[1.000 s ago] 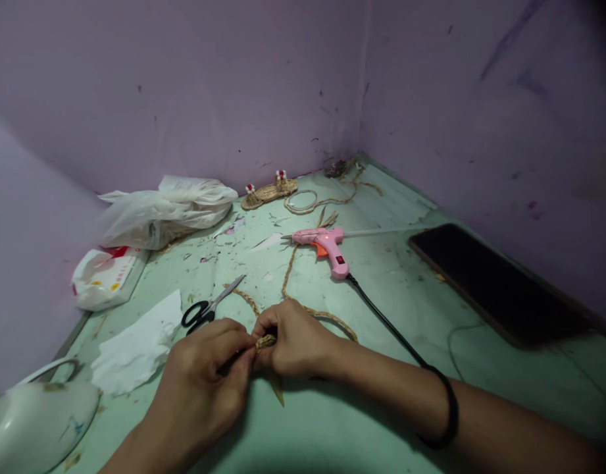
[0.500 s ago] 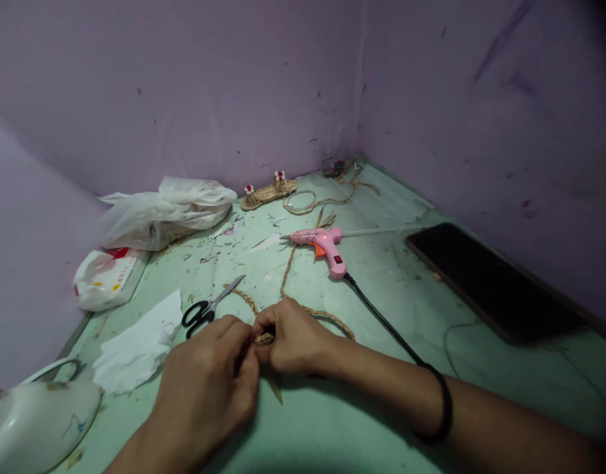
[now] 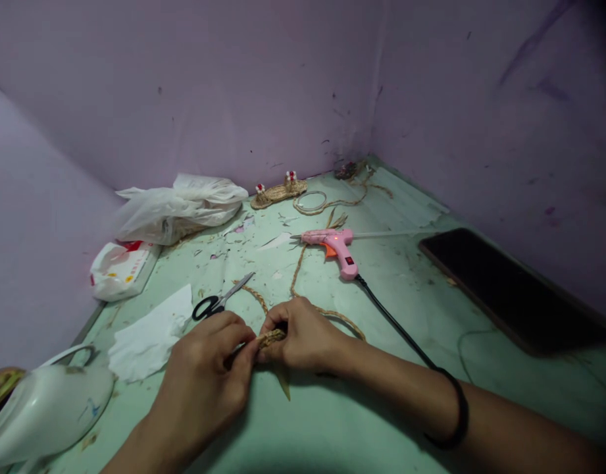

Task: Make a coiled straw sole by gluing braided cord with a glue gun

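Note:
Both hands meet at the near middle of the green table, pinching a braided straw cord [image 3: 272, 338]. My left hand [image 3: 211, 365] is closed, thumb and index finger on the cord's left side. Just to its right, my right hand [image 3: 303, 336] grips the same braid with curled fingers, which hide part of it. A pointed strip of dry leaf [image 3: 283, 383] sticks out below. Lengths of braid [image 3: 339, 317] lie behind the hands. Black-handled scissors [image 3: 224, 297] rest beyond my left hand, and a pink glue gun [image 3: 332, 245] with a lit orange light lies farther back.
A dark phone [image 3: 510, 289] lies at the right, near the glue gun's black cable [image 3: 391, 319]. To the left are white paper [image 3: 152, 339], a tissue pack [image 3: 127, 270], a plastic bag [image 3: 184, 207] and a white rounded object [image 3: 60, 408]. A woven slipper-shaped piece [image 3: 277, 194] sits by the wall.
The view has shifted, so everything appears farther right. My left fingers have drawn slightly apart from my right ones, and more of the braid shows between them.

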The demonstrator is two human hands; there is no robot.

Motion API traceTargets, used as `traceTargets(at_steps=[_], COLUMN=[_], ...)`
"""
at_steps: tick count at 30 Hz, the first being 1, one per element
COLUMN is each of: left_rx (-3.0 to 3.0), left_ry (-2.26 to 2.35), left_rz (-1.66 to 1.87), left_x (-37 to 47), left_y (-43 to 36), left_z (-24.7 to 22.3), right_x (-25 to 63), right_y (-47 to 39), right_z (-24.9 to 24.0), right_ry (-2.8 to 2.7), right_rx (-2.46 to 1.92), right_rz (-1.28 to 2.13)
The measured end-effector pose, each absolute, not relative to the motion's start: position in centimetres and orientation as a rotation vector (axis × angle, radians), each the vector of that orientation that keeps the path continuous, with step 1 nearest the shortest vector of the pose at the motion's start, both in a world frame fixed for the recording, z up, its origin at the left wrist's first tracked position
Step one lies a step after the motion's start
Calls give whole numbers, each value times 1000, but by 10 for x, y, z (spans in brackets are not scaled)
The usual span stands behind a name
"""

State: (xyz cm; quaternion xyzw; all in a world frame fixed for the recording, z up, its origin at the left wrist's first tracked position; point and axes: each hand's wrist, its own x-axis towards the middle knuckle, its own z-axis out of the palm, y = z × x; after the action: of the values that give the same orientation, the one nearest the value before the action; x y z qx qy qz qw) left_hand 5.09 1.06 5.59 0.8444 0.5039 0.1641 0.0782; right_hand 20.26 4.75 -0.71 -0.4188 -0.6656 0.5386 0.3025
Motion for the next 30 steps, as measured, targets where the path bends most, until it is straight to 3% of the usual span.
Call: traceTargets(at_steps=[16, 25, 30], left_rx=[2421, 2459, 2482], left_ry=[1601, 1561, 1557], left_rz=[102, 363, 397], left_x=[29, 29, 28], left_y=[3, -4, -6], left_z=[44, 33, 31], right_x=[214, 214, 215], right_y=[49, 44, 46], right_z=[-3, 3, 2], right_ry=[-1946, -1846, -2108], right_rx=[-1057, -800, -927], right_rz=[1384, 1050, 1009])
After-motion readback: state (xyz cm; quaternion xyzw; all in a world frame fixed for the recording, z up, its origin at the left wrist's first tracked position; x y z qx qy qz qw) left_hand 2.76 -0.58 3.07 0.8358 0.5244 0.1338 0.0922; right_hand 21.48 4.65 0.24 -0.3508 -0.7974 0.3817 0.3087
